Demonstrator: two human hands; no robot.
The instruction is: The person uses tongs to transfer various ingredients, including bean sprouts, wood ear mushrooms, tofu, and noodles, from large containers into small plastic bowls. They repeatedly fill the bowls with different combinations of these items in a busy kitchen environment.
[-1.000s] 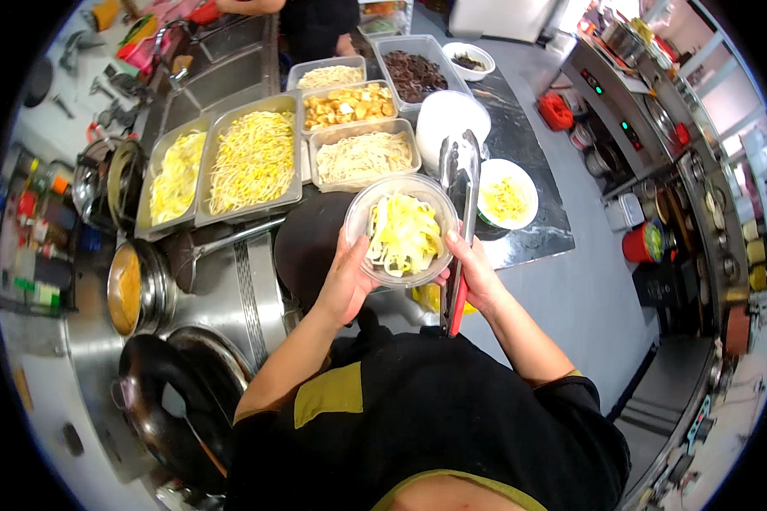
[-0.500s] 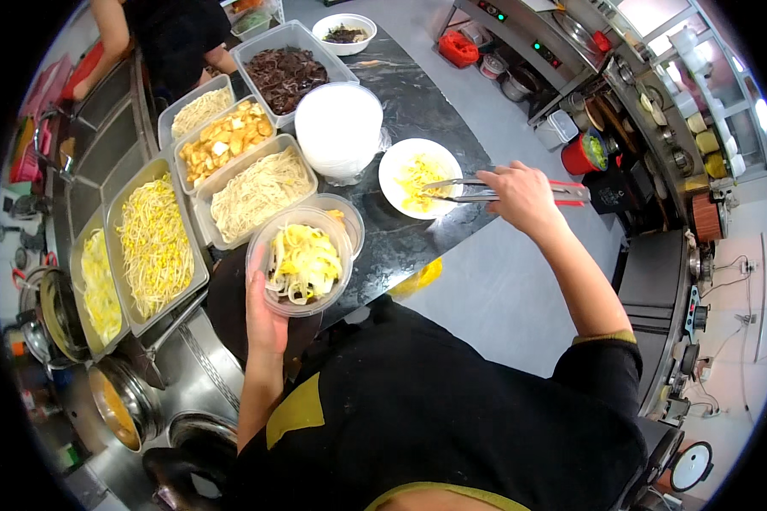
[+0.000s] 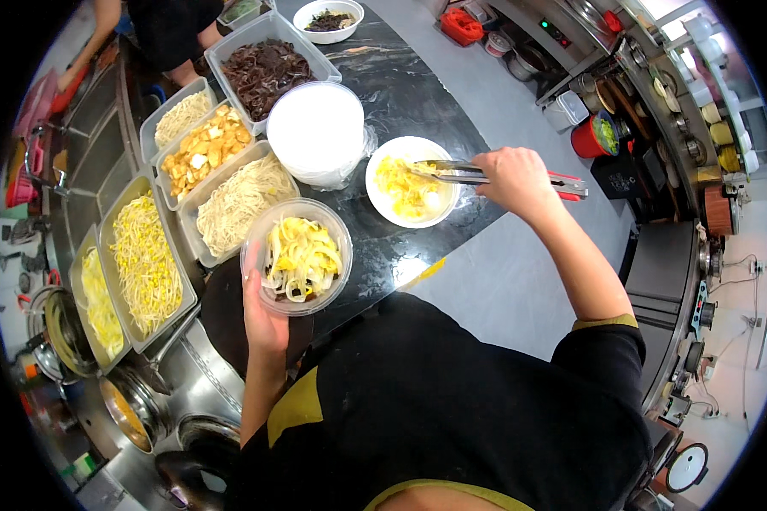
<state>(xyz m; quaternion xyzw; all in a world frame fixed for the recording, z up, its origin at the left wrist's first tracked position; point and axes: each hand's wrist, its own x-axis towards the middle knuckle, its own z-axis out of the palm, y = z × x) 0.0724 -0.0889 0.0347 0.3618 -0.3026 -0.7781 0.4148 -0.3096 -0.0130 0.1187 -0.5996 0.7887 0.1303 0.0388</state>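
Note:
My left hand [image 3: 264, 319] is wrapped round the side of a clear round plastic tub [image 3: 339, 285]. Pale yellow vegetable strips [image 3: 302, 255] fill it, with something dark beneath them. My right hand [image 3: 517, 180] grips metal tongs [image 3: 462, 173] with red handles. The tips of the tongs reach into a white bowl [image 3: 382, 209] on the dark marbled counter, among shredded yellow food [image 3: 405, 189] that looks like egg. Left of the bowl rises a stack of white round lids or tubs [image 3: 315, 132].
Plastic trays hold thin pale strips [image 3: 239, 209], fried tofu-like cubes [image 3: 203, 153], dark fungus strips [image 3: 268, 72] and bean sprouts [image 3: 149, 264]. A white bowl [image 3: 328, 37] with dark food stands at the far edge. A person in black [image 3: 166, 38] works at the sinks, upper left.
The tongs have moved deeper into the yellow shreds and their tips are closer together. The scene has shifted slightly left and up. My left hand still holds the tub.

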